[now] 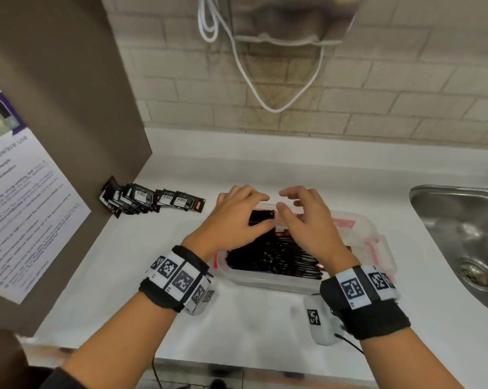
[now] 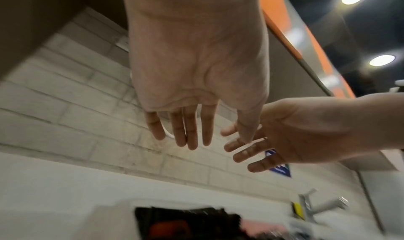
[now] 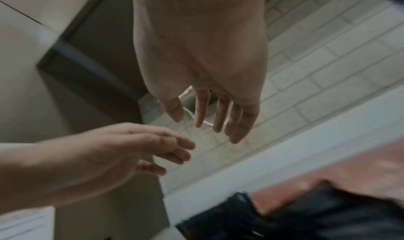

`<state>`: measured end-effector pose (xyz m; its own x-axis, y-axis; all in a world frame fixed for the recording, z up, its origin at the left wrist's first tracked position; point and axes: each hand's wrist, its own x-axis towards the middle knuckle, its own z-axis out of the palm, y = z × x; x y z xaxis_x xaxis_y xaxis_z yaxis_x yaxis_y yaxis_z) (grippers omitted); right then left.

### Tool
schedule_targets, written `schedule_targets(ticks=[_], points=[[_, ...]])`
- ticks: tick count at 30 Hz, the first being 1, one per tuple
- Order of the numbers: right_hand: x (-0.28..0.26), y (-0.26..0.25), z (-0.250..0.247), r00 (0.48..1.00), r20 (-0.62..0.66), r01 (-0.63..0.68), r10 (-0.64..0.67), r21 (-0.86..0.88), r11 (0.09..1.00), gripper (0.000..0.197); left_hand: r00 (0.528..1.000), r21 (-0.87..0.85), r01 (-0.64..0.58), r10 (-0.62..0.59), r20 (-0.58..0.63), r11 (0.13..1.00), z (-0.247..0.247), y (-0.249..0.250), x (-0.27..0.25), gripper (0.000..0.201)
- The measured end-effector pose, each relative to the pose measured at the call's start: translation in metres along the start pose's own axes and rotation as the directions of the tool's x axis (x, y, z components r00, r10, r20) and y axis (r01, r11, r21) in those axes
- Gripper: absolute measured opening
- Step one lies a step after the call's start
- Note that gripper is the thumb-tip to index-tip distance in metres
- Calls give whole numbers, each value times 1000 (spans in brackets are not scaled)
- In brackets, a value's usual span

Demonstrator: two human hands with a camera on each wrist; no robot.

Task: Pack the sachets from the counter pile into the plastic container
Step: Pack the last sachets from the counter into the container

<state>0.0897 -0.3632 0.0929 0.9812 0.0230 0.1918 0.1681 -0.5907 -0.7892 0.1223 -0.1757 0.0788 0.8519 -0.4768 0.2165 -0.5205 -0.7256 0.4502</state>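
A clear plastic container (image 1: pixel 377 234) with red-pink clips sits on the white counter, filled with a row of black sachets (image 1: pixel 276 256). Both hands hover over its far end, palms down. My left hand (image 1: pixel 237 211) and my right hand (image 1: pixel 301 211) have straight, spread fingers and hold nothing; both wrist views show empty palms. Blurred black sachets (image 2: pixel 188 221) lie below the left hand (image 2: pixel 192 123), and more sachets (image 3: pixel 306 217) show below the right hand (image 3: pixel 207 117). A pile of black sachets (image 1: pixel 150 202) lies on the counter to the left, against a brown panel.
A brown panel (image 1: pixel 68 136) with a paper notice stands at the left. A steel sink (image 1: pixel 461 237) lies at the right. White cords (image 1: pixel 265 88) hang on the tiled wall behind. A tap (image 2: pixel 323 205) shows in the left wrist view.
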Motion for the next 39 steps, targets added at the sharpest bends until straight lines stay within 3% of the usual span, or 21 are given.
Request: schedule_targets(ticks=[5, 9, 12, 16, 19, 22, 27, 31, 39], points=[[27, -69, 42, 984, 140, 101, -112, 86, 991, 28, 966, -292, 164, -213, -146, 942, -44, -57, -17, 42], [47, -105, 100, 962, 250, 92, -111, 86, 992, 35, 856, -344, 348, -445, -263, 872, -61, -111, -35, 37], [56, -120, 148, 945, 327, 0, -16, 47, 999, 45, 738, -401, 478, -605, -300, 782, -65, -146, -50, 38], [65, -122, 200, 902, 408, -117, 141, -82, 990, 60, 613, -455, 569, -722, -320, 685, -62, -180, -65, 43], [80, -115, 230, 879, 404, -169, 254, -235, 957, 69, 545, -458, 614, -765, -344, 643, -57, -194, -66, 45], [96, -104, 256, 882, 321, -214, 345, -379, 900, 82, 492, -431, 675, -801, -342, 599, -55, -204, -63, 50], [123, -70, 291, 893, 171, -290, 416, -489, 823, 110, 474, -368, 732, -816, -330, 574, -50, -217, -54, 55], [135, -38, 306, 888, 155, -299, 433, -520, 800, 124, 456, -313, 782, -838, -301, 538, -49, -229, -47, 51], [133, -12, 331, 949, 206, -147, 237, -376, 915, 107, 423, -189, 844, -839, -341, 502, -53, -238, -40, 42]])
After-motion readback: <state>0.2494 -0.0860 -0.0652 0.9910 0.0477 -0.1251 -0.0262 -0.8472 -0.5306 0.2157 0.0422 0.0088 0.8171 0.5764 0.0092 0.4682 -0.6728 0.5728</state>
